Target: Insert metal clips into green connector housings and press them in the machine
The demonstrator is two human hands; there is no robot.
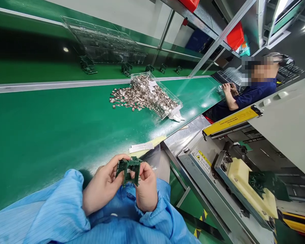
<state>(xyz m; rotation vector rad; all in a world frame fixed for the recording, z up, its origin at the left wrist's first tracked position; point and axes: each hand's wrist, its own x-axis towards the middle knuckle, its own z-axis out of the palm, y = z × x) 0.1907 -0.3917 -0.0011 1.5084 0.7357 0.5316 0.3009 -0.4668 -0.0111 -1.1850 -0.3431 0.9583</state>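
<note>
Both my hands hold one small green circuit board piece [128,170] over my lap, at the near edge of the green bench [53,128]. My left hand [102,186] pinches its left side with thumb and fingers. Fingers curled, my right hand [147,188] grips its right side. I wear light blue sleeves. Just beyond my hands a short strip of small metal parts [141,147] lies on the bench. Farther off, a clear tray [176,101] holds a heap of small shiny metal parts [144,96], many spilled to its left.
A grey machine [244,169] with a yellow bar, a warning label and a cream fixture stands at my right. A co-worker in dark blue [246,96] sits beyond it. Small green fixtures [87,66] and clear stacked trays [103,40] line the far conveyor.
</note>
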